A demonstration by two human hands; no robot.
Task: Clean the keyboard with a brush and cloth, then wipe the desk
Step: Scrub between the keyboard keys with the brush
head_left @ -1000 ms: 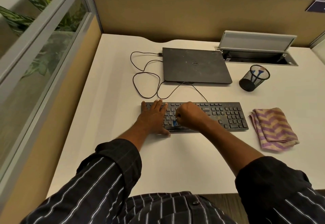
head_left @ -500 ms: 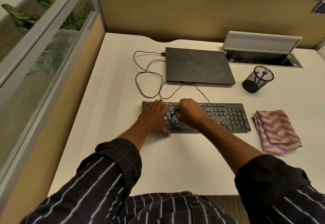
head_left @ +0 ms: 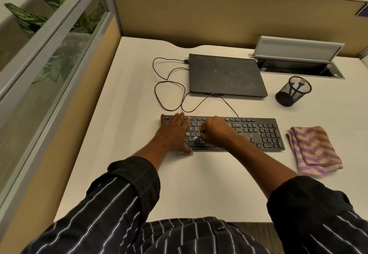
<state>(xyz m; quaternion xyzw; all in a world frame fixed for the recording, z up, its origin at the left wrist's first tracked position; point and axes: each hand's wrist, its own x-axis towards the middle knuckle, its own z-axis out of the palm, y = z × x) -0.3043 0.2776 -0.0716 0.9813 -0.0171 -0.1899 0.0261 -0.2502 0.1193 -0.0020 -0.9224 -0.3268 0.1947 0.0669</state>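
Flat black keyboard point(head_left: 258, 132) lies mid-desk on the white desk point(head_left: 139, 94), w/ a folded purple-and-tan zigzag cloth point(head_left: 314, 150) just right of it, untouched. Left hand point(head_left: 173, 132) rests flat, fingers straight, on the keyboard's left end. Right hand point(head_left: 216, 134) is fisted round a small blue-handled brush point(head_left: 196, 139) (mostly hidden) at the near-left keys. Risks: hard strokes could pop a keycap or flick grit onto the desk, and the thin black cable point(head_left: 171, 59) on the far side could snag.

keyboard point(head_left: 256, 132): black, dusty, flat on white desk point(head_left: 139, 94) | brush point(head_left: 197, 139): blue, on lower-left keys | cloth point(head_left: 314, 150): folded, zigzag, just right
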